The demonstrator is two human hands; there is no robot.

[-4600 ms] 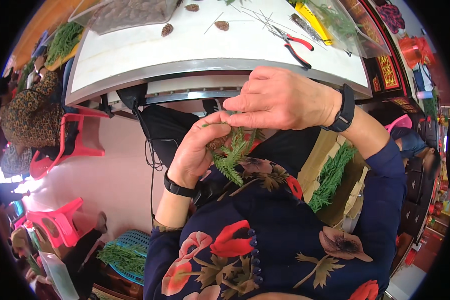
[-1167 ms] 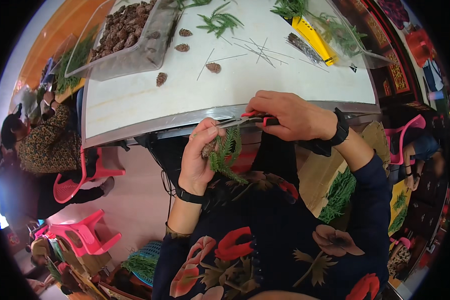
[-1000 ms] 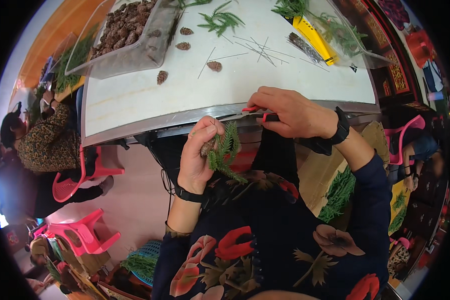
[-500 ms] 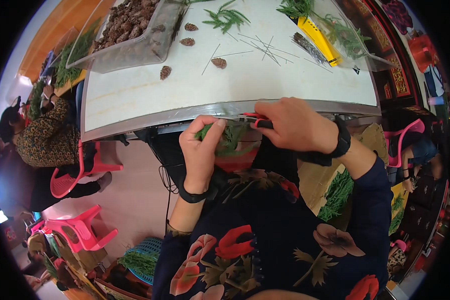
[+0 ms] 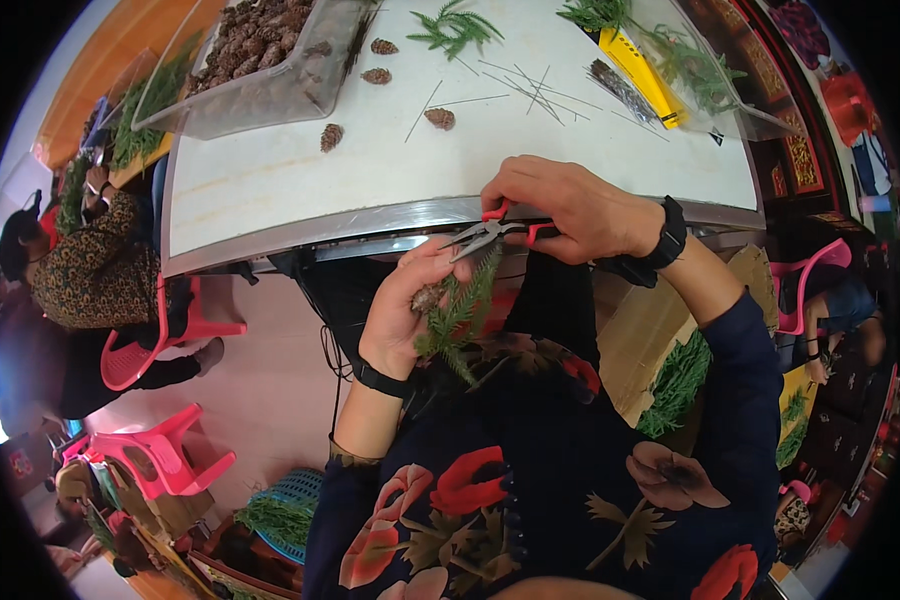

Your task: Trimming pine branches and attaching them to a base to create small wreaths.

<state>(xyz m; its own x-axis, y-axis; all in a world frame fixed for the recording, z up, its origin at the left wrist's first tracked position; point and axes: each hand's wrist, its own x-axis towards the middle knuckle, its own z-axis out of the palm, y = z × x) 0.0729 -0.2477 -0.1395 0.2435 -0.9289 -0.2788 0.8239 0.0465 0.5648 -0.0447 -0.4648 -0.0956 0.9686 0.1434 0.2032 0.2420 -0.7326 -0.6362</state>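
Note:
My left hand [image 5: 402,305] is closed on a green artificial pine sprig [image 5: 462,308], whose needles hang down toward my lap. A brown pine cone [image 5: 429,297] shows against the palm, beside the sprig. My right hand [image 5: 580,212] grips red-handled pliers [image 5: 490,232]. Their metal jaws stand apart right by the fingertips of my left hand, at the table's front edge. Whether a wire lies between the jaws is too small to tell.
Loose pine cones [image 5: 377,76], thin wires [image 5: 535,95] and a green sprig ring [image 5: 455,28] lie on the white table [image 5: 270,190]. A clear bin [image 5: 300,95] of cones stands left, a yellow packet [image 5: 640,78] right. A person [image 5: 85,260] sits at left near pink chairs [image 5: 170,455].
The pliers' jaws have opened, and my right hand has moved slightly up and left. My left hand has turned, so the pine cone and more of the sprig now show.

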